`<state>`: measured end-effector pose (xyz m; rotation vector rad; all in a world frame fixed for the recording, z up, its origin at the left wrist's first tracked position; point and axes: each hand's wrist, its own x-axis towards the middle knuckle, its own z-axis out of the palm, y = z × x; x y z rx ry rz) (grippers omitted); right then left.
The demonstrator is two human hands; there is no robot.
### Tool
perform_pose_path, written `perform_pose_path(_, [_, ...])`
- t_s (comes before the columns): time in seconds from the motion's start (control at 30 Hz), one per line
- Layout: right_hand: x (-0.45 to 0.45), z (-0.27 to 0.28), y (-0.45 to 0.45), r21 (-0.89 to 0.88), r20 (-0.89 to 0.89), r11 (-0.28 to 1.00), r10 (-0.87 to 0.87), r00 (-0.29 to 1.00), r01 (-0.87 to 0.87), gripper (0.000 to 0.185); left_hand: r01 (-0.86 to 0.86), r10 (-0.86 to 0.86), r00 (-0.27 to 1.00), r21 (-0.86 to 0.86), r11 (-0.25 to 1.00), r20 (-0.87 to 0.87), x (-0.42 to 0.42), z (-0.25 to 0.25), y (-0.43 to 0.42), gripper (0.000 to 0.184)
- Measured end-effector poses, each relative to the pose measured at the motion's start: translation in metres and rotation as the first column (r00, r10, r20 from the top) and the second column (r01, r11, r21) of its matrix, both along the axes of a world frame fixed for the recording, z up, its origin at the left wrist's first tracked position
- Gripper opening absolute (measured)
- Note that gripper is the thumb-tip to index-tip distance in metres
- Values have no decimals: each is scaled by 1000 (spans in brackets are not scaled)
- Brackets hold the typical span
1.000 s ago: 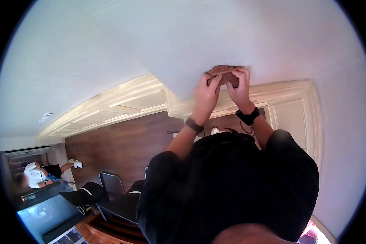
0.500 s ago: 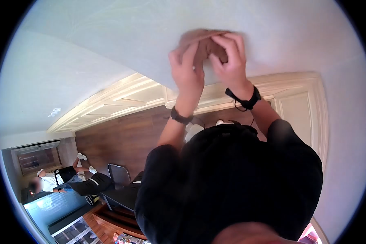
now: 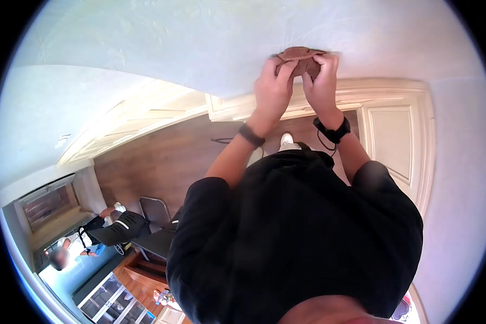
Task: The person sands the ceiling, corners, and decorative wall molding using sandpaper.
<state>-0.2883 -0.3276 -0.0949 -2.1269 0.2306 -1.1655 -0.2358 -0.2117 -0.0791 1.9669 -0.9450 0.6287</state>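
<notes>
A brown cloth (image 3: pixel 298 53), bunched up, is pressed against the pale wall (image 3: pixel 200 38) above the cream panelling. My left hand (image 3: pixel 275 86) grips its left side with bent fingers. On the right side, my right hand (image 3: pixel 322 81) pinches the cloth between thumb and fingers. Both hands are close together, with folds of the cloth showing between them. Dark bands sit on both wrists, and a thin black cord hangs by the right one.
Cream wainscot panelling (image 3: pixel 391 137) with a raised ledge runs below the hands. Dark wooden floor (image 3: pixel 146 151) lies beneath. Black chairs (image 3: pixel 155 210) stand at lower left. Another person (image 3: pixel 81 242) is beyond them, near a window and a glass-fronted cabinet (image 3: pixel 110 299).
Both hands have moved right with the cloth, which is now more tightly bunched. The view has shifted slightly, and the other person's posture has changed.
</notes>
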Motion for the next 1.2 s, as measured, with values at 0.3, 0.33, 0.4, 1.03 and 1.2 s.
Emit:
perform_pose_path(0.3, [69, -111, 1, 93, -475, 972, 232, 849, -214, 35, -19, 237, 831, 400, 916, -503, 57, -105, 25, 22])
perform_pose_path(0.33, [74, -115, 9, 136, -532, 953, 302, 791, -272, 37, -20, 230, 835, 389, 921, -500, 60, -130, 40, 26])
perform_pose_path(0.4, [90, -130, 26, 108, -615, 934, 332, 715, -341, 36, 31, 334, 765, 550, 835, -551, 72, -160, 64, 32])
perform_pose_path(1.03, [138, -125, -43, 129, -739, 991, 120, 663, -36, 40, 160, 175, 828, 523, 837, -533, 140, -152, -30, 26])
perform_pose_path(1.2, [145, -139, 8, 104, -757, 994, 102, 645, -35, 41, 162, 198, 789, 507, 847, -581, 143, -162, 18, 29])
